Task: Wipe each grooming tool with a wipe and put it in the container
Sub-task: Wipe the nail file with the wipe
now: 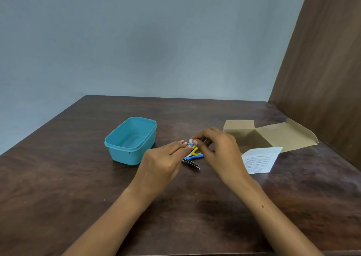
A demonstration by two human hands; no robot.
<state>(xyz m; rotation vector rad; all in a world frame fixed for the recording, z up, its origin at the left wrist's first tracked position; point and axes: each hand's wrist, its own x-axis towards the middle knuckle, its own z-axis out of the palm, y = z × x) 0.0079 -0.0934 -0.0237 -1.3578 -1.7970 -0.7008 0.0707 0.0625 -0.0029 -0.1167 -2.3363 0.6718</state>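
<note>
Nearest, both hands pinch a small white wipe (191,141) between fingertips, the left hand (163,163) and right hand (219,148) meeting just above the tools (192,159) on the table (78,187). I'd unfold it fully before picking up a tool. Beyond and left, the container (131,140) stands open.

A: We're seeing the teal container (130,140) sitting open and upright, left of the tool pile.

B: Tools? We're getting a yellow-handled tool (196,151) overlapping a blue one (197,156), and metal nail clippers (192,164) lying flat nearest us.

A: A small white wipe (191,141) is sitting above them, pinched; details blurry.
</note>
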